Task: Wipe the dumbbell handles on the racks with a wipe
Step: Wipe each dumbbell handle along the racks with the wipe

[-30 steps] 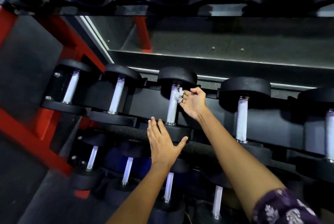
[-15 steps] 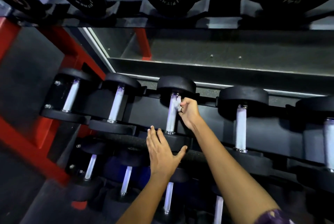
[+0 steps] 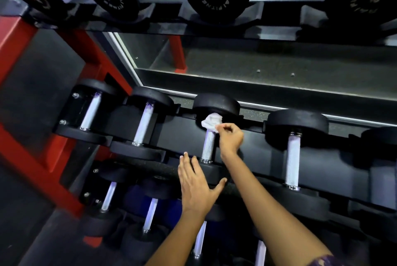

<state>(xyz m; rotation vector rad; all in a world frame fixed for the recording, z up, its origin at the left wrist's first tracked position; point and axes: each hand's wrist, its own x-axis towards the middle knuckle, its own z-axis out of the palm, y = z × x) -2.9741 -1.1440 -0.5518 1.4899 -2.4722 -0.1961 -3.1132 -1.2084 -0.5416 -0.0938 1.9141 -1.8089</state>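
head view: the right hand [image 3: 231,137] pinches a crumpled white wipe [image 3: 211,121] against the top of the middle dumbbell handle [image 3: 209,147] on the middle rack tier. the left hand [image 3: 196,188], fingers straight, rests on that dumbbell's near head. neighbouring dumbbells [image 3: 293,158] flank it; red frame [image 3: 19,50] at left.

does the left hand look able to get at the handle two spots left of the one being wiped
Probably yes: the left hand is open, holding nothing, and that handle lies bare with nothing between them, though it may need a stretch.
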